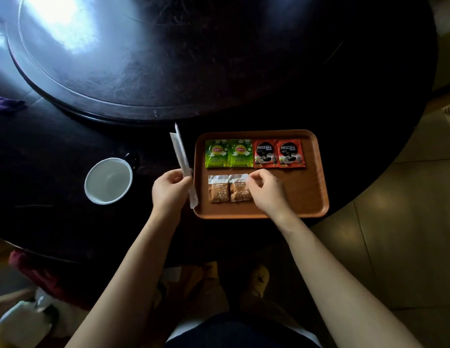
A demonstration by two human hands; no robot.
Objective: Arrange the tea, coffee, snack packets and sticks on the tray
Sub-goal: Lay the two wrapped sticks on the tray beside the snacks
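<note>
A wooden tray (pixel 312 187) lies on the dark table. Along its far edge lie two green Lipton tea packets (pixel 228 153) and two red Nescafe coffee packets (pixel 279 153), side by side. Below the tea lie two brown snack packets (pixel 229 189). My left hand (pixel 168 190) grips white paper-wrapped sticks (pixel 181 153) upright, just left of the tray's left rim. My right hand (pixel 265 190) rests over the tray with its fingertips pinching the top right corner of the right snack packet (pixel 240 190).
A white-lined mug (pixel 108 180) stands left of the sticks. A large dark turntable (pixel 143 59) fills the table's far side. The table edge curves past the tray's right, with tiled floor (pixel 407 222) beyond. My legs and shoes (pixel 256 280) show below.
</note>
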